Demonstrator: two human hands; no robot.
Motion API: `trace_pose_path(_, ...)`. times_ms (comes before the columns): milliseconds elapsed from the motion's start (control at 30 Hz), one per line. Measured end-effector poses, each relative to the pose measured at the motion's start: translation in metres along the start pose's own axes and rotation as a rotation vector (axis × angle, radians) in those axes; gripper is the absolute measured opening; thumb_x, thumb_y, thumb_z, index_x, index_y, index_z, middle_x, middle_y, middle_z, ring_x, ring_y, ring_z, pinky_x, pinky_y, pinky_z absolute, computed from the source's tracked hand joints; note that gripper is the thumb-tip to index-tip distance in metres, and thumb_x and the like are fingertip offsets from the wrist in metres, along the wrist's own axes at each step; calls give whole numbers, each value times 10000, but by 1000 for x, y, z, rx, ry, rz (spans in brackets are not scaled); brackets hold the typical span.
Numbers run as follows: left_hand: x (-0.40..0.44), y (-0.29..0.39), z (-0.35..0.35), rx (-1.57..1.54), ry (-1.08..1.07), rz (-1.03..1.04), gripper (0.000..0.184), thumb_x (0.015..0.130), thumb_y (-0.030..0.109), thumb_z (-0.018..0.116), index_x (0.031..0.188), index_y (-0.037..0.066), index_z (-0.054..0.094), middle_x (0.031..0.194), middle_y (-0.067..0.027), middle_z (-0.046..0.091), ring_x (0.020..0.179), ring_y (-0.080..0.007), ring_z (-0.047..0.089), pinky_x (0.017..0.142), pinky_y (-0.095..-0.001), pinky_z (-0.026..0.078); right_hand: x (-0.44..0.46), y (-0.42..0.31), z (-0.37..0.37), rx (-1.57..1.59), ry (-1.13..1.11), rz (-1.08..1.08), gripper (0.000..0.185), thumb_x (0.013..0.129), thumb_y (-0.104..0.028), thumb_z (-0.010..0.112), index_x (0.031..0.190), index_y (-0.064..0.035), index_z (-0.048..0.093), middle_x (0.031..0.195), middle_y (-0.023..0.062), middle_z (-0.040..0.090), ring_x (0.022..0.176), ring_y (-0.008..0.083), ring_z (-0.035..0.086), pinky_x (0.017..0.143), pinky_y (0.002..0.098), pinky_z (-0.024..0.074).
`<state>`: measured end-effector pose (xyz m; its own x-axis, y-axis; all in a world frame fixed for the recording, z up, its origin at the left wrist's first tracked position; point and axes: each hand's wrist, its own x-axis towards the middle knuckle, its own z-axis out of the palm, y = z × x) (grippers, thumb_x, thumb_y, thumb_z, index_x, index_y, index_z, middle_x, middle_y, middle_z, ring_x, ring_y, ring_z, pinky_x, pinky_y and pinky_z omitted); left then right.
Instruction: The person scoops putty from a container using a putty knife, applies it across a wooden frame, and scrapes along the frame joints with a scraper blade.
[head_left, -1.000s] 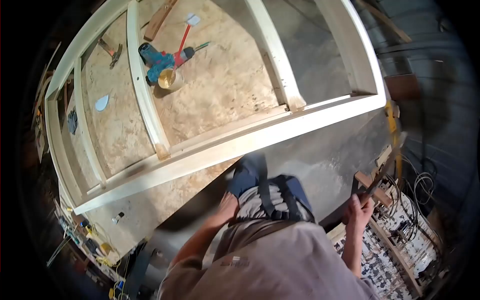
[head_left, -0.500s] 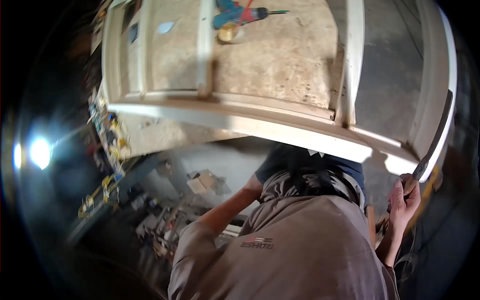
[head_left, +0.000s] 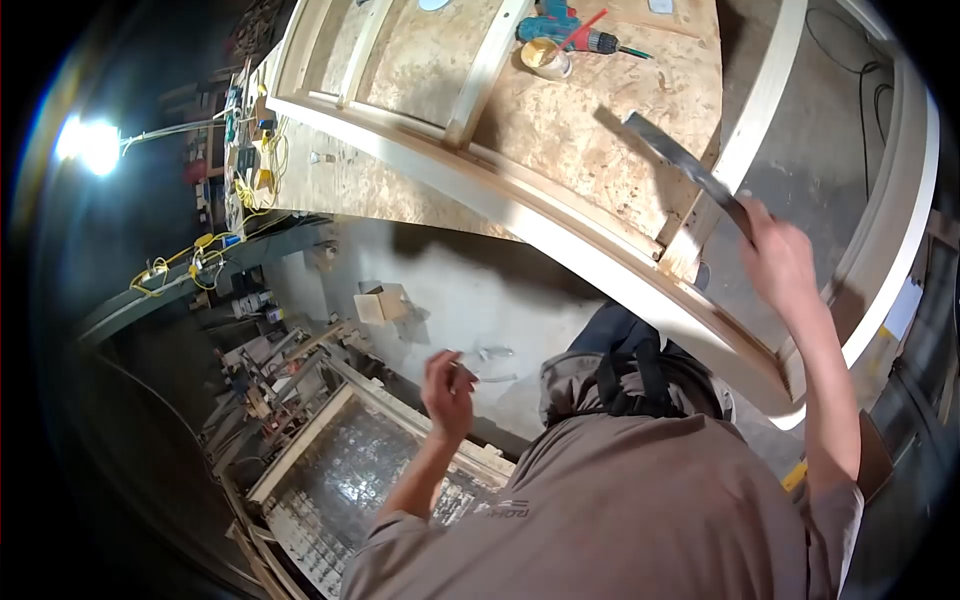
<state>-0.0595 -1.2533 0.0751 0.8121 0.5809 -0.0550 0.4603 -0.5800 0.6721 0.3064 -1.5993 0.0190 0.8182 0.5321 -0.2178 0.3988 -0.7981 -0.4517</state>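
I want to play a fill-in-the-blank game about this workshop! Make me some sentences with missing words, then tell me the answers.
1. The long flat grey metal tool is held in the person's ____ hand.
2. The thin plastic-looking stick near the teal-and-red power drill is coloured ____.
3. The bright white lamp glows on the ____ side of the picture.
4. The open brown box on the grey floor looks like it is made of ____.

Missing words: right; red; left; cardboard
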Motion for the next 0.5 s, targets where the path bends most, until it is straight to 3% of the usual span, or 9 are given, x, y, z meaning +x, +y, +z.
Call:
trace_pose_path(100,32,10,-4,-85,215,17,211,956,-109,496,1114,-52,624,1080,-160,605,661,-145,657,544,-234,525,63,-3,51,-85,-61,-33,306,899,-98,615,1203,-79,588,850,238,692,816,431,685,745,521,550)
trace_pose_path(200,54,34,2,-228,301,17,199,961,-112,519,1116,-63,634,1076,-149,627,655,-152,639,541,-241,509,95,-12,83,-129,-37,-53,324,865,-67,648,1187,-90,622,957,230,695,823,418,689,716,502,560)
trace_pose_path(267,64,49,11,-387,331,-50,191,960,-110,539,1115,-65,643,1070,-142,641,656,-154,627,539,-247,493,94,-30,73,-211,277,-328,359,879,-68,620,1237,-62,620,1114,241,660,849,405,697,746,471,576)
trace_pose_path(300,70,56,18,-603,353,-251,180,953,-77,590,1115,-48,662,1030,-119,663,656,-151,611,538,-256,462,87,-44,67,-241,420,-472,377,886,-69,606,1262,-48,619,1192,247,642,862,399,701,762,455,584)
trace_pose_path(367,90,77,27,-934,261,-542,181,947,-42,616,1117,-26,676,977,-90,683,651,-122,593,532,-249,432,54,-85,46,127,152,-501,384,888,-111,643,1272,-109,638,1370,203,546,999,367,679,782,424,597)
trace_pose_path(433,96,66,42,-1131,102,-615,185,941,-20,636,1120,-8,682,995,-81,703,639,-95,574,523,-231,402,15,-121,37,311,-50,-539,423,871,-116,670,1289,-177,656,1340,163,581,1088,330,656,793,384,601)
trace_pose_path(500,101,65,51,-1222,1,-792,195,935,-23,643,1125,0,680,1099,-100,717,649,-83,574,515,-210,373,-10,-142,25,164,138,-770,424,863,-180,698,1286,-185,665,1246,142,593,1025,297,652,745,362,592)
